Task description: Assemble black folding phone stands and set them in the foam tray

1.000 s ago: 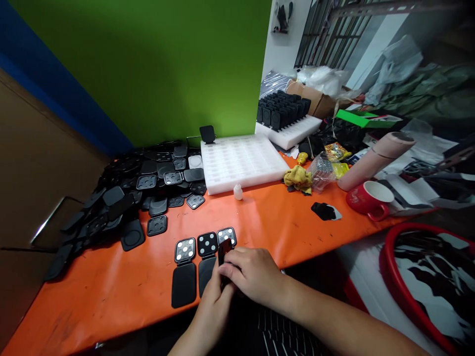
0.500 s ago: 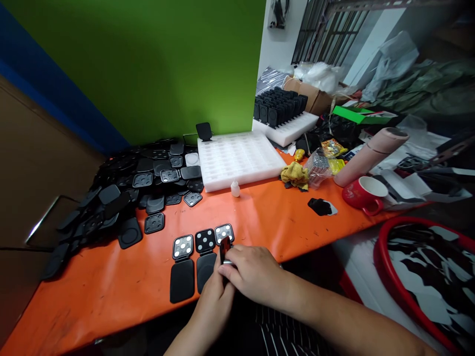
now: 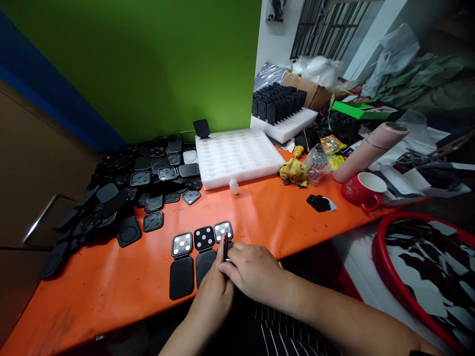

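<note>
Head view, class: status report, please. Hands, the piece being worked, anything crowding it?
Left hand and right hand together, fingers pinching a small black panel held on edge. Three hinged black pads laid open just left, close by. Heap of black parts further left, apart.

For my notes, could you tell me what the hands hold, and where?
Both hands pinch a small black hinged part by its lower end, flap upright.

No legible text, label or number anywhere.
</note>
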`<state>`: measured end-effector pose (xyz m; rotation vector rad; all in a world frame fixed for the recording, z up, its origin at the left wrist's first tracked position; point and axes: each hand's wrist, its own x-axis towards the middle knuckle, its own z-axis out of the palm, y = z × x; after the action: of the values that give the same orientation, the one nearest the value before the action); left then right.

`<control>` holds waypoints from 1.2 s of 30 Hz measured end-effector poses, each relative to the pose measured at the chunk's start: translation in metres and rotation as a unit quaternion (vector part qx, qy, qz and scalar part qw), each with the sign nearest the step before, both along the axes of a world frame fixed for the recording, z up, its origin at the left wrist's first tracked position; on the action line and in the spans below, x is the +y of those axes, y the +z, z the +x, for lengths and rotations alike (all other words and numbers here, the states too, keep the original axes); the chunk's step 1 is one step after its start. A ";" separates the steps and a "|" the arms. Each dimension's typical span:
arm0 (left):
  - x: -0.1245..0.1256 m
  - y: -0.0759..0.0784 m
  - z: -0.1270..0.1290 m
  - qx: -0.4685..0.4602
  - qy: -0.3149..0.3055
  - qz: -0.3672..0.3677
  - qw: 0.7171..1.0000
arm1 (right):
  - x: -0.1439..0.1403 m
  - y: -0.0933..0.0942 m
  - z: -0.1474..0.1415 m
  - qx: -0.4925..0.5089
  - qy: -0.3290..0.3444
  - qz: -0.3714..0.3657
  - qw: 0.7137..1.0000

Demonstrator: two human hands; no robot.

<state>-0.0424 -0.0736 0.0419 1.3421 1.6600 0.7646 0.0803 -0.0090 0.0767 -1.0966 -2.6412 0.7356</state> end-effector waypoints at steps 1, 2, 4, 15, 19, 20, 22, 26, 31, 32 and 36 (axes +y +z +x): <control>0.000 0.000 0.000 -0.003 -0.002 -0.001 1.000 | 0.000 -0.001 0.001 0.009 -0.004 -0.003 1.000; 0.000 -0.001 0.000 -0.004 -0.005 -0.001 1.000 | 0.000 -0.003 0.001 0.019 -0.009 -0.007 1.000; -0.001 -0.002 0.000 -0.006 -0.015 0.000 1.000 | 0.001 -0.007 0.002 0.035 -0.022 -0.017 0.999; 0.003 -0.002 0.000 0.014 -0.016 -0.023 1.000 | 0.001 -0.020 0.001 0.104 -0.068 -0.065 0.990; 0.002 -0.004 0.000 0.025 -0.027 -0.025 0.999 | 0.002 -0.023 -0.001 0.133 -0.071 -0.101 0.983; 0.003 -0.004 0.000 0.027 -0.030 -0.025 0.999 | 0.003 -0.024 -0.001 0.136 -0.073 -0.107 0.982; 0.003 -0.004 0.000 0.039 -0.032 -0.022 0.998 | 0.004 -0.025 0.000 0.138 -0.069 -0.116 0.981; 0.002 -0.002 -0.001 0.071 -0.038 -0.026 0.996 | 0.007 -0.020 0.006 0.115 -0.036 -0.113 0.986; 0.002 0.002 -0.001 0.068 -0.046 -0.023 0.996 | 0.007 -0.008 0.012 0.102 -0.004 -0.086 0.991; 0.003 0.004 0.000 0.061 -0.043 -0.023 0.997 | 0.007 -0.007 0.011 0.103 -0.006 -0.086 0.991; 0.004 0.007 0.002 -0.009 -0.007 -0.031 0.999 | 0.009 -0.010 0.009 0.136 -0.027 -0.113 0.984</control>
<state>-0.0401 -0.0695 0.0491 1.2984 1.6448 0.7107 0.0889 -0.0005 0.0668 -1.0309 -2.3340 1.1092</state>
